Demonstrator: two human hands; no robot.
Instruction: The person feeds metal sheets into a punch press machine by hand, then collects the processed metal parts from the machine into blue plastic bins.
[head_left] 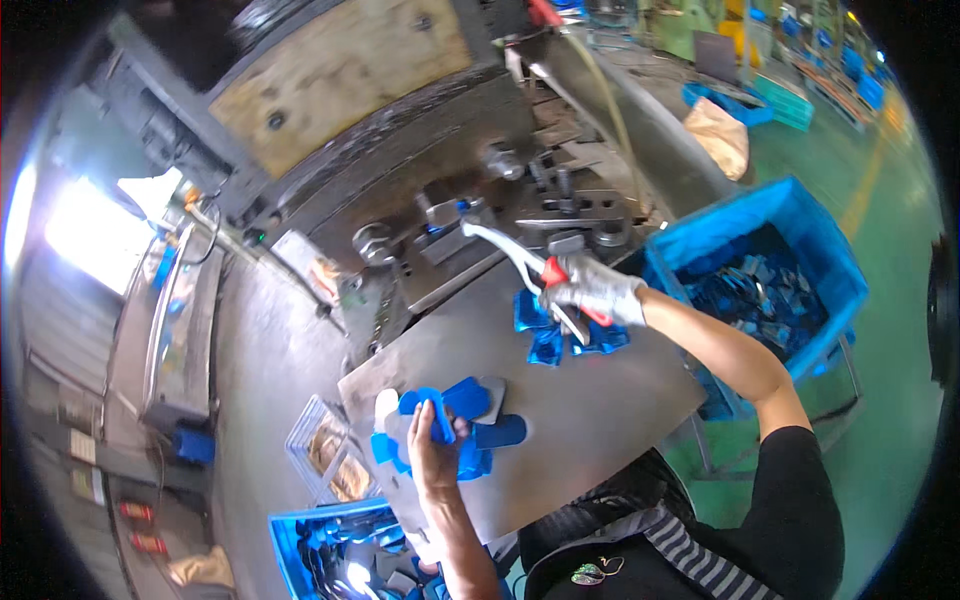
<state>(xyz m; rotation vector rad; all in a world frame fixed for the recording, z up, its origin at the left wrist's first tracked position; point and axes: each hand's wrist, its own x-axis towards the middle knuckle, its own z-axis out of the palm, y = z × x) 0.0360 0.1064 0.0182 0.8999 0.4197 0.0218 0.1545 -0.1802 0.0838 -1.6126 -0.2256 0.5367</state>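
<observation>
My right hand [597, 290], in a light grey glove, is closed around long pliers [515, 250] with red grips. The pale tip of the pliers reaches the die block [448, 240] of the press, where a small blue spot shows. Under that hand, bent blue metal parts [545, 346] lie on the steel table [590, 410]. My bare left hand [433, 455] is at the table's left side, its fingers closed on a flat blue plate [437, 420]. More flat blue plates [500, 431] lie spread around it, some showing grey faces.
The press [340, 80] rises at the back, with clamps and bolts [570, 205] beside the die. A blue bin [850, 285] of metal parts stands at the right on a frame. Another blue bin [283, 540] and a pale crate [305, 440] stand at the lower left.
</observation>
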